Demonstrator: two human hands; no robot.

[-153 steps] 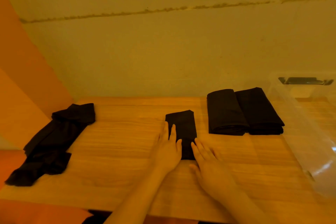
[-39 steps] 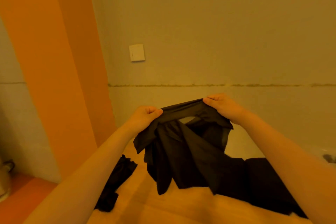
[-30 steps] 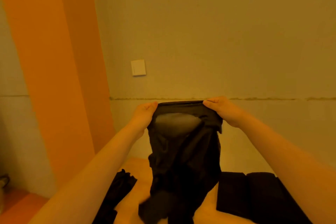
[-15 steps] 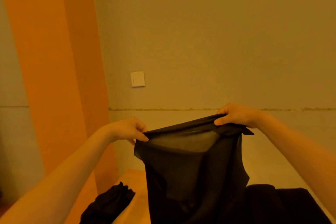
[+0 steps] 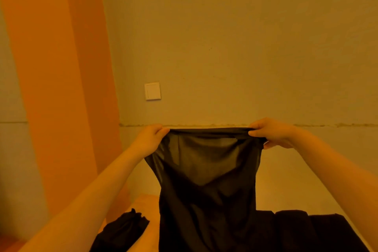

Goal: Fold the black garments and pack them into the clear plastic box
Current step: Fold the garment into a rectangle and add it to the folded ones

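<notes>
Wooden table [image 5: 146, 200] bears crumpled garment [image 5: 122, 231] beside held garment [image 5: 206, 180].

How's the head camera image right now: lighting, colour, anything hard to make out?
Head view: a strong orange cast tints everything; the held garment shows sheer near its top edge, where light passes through; the black pieces along the bottom edge merge into dark shapes without detail; both hands look sharp.

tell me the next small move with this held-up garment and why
Probably lower it flat onto the table: both hands, left and right, pinch the sheer black garment stretched by its top edge in the air, unfolded, beside the folded pieces.
</notes>
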